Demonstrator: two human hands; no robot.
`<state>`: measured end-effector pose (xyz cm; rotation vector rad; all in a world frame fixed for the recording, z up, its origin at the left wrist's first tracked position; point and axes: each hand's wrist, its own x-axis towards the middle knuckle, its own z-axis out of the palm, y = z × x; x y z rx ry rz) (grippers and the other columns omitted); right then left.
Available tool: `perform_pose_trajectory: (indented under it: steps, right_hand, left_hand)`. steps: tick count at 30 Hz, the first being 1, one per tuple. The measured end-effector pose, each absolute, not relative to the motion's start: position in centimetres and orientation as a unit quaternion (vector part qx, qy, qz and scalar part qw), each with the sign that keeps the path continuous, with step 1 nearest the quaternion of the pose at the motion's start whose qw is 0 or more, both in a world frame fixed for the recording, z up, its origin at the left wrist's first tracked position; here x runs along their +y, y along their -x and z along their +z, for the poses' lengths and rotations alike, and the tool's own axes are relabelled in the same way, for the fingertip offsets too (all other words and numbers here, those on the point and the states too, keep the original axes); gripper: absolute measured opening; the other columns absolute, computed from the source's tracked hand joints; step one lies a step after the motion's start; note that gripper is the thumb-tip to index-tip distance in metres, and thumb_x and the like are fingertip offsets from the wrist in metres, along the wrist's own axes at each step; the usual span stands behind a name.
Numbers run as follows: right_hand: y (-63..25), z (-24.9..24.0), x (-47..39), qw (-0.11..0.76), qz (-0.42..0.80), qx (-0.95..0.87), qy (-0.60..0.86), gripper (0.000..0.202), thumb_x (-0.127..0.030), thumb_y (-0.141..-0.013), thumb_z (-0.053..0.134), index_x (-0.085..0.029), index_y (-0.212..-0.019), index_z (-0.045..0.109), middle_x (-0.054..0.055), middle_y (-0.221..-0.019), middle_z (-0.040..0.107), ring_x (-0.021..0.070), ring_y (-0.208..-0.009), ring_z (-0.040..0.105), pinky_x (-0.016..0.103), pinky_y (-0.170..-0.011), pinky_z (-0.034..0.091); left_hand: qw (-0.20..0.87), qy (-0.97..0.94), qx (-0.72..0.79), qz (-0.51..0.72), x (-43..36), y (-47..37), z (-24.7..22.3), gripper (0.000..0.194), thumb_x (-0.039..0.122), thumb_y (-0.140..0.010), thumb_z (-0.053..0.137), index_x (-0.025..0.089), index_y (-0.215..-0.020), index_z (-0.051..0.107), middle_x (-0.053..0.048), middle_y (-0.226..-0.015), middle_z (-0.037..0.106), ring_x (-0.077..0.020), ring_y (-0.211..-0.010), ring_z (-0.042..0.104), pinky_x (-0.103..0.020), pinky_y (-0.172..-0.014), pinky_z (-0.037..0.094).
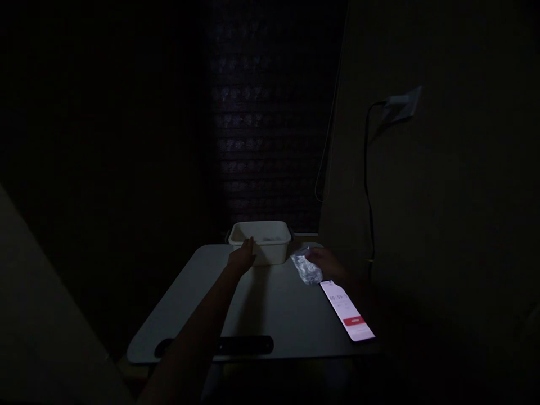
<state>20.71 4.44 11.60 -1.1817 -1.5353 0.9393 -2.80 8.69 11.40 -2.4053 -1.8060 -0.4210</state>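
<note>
In dim light, a white plastic basin (272,253) stands at the far edge of a light-coloured table. My left hand (242,256) reaches to the basin's near left side, its fingers close together at the rim; whether they grip it is too dark to tell. To the right of the basin, my right hand (323,259) holds a crinkled clear plastic bag (307,270) between thumb and fingers. Something pale and hard to make out lies inside the basin.
A lit phone (348,312) showing a timer lies at the table's right edge. Along the near edge of the table (295,332) runs a dark slotted strip (247,345). A socket (400,107) with a hanging cable is on the right wall; a dark blind hangs behind.
</note>
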Motion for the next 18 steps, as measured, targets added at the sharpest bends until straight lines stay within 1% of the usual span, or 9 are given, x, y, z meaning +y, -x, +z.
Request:
perform_pose_trajectory:
  steps: [5,7,9,12,15,18]
  right_hand:
    - [-21.0,14.0,6.4,0.452,0.352,-0.678,0.461,0.02,-0.032,-0.055,0.05,-0.013,-0.063,0.054,-0.002,-0.053,0.051,0.0093,-0.049,0.045,0.021,-0.044,0.032]
    - [-20.5,14.9,7.3,0.451,0.341,-0.689,0.454,0.018,-0.029,-0.055,0.05,-0.013,-0.061,0.054,-0.002,-0.054,0.052,0.0098,-0.05,0.046,0.021,-0.045,0.033]
    - [-19.7,15.5,8.4,0.448,0.32,-0.698,0.458,0.014,-0.025,-0.055,0.049,-0.013,-0.06,0.055,-0.002,-0.054,0.053,0.0103,-0.051,0.047,0.021,-0.046,0.033]
    - [-18.0,16.0,10.2,0.44,0.284,-0.717,0.46,0.011,-0.015,-0.053,0.048,-0.014,-0.059,0.056,-0.003,-0.053,0.054,0.0111,-0.053,0.048,0.021,-0.047,0.034]
    - [-16.5,16.4,11.5,0.428,0.276,-0.733,0.45,0.015,-0.008,-0.05,0.046,-0.016,-0.057,0.057,-0.004,-0.051,0.054,0.0114,-0.053,0.048,0.021,-0.049,0.035]
    - [-15.2,16.7,12.3,0.421,0.282,-0.743,0.437,0.019,-0.004,-0.048,0.044,-0.016,-0.054,0.057,-0.005,-0.048,0.053,0.0108,-0.051,0.047,0.022,-0.049,0.034]
  left_hand:
    - [0.08,0.785,-0.601,-0.128,9.2,2.9,10.3,0.037,0.024,-0.073,0.031,0.019,-0.108,0.025,-0.009,-0.109,0.033,-0.016,-0.079,0.049,-0.024,-0.058,0.038]
    - [0.088,0.78,-0.607,-0.123,8.8,3.1,10.1,0.029,0.025,-0.075,0.026,0.02,-0.103,0.031,-0.008,-0.101,0.038,-0.0146,-0.072,0.05,-0.024,-0.054,0.037]
    - [0.106,0.773,-0.615,-0.114,8.1,3.2,10.1,0.026,0.026,-0.076,0.022,0.022,-0.099,0.034,-0.005,-0.095,0.041,-0.0135,-0.067,0.051,-0.024,-0.052,0.037]
    - [0.133,0.772,-0.612,-0.104,6.8,3.5,10.1,0.026,0.025,-0.077,0.02,0.023,-0.098,0.035,-0.004,-0.092,0.042,-0.0127,-0.063,0.051,-0.024,-0.049,0.036]
    - [0.151,0.783,-0.595,-0.102,5.8,4.0,9.8,0.026,0.025,-0.076,0.021,0.024,-0.098,0.034,-0.003,-0.093,0.042,-0.0125,-0.06,0.051,-0.023,-0.046,0.035]
    - [0.166,0.792,-0.579,-0.103,5.0,4.7,9.1,0.026,0.024,-0.076,0.022,0.025,-0.099,0.032,-0.002,-0.095,0.042,-0.013,-0.059,0.051,-0.023,-0.043,0.034]
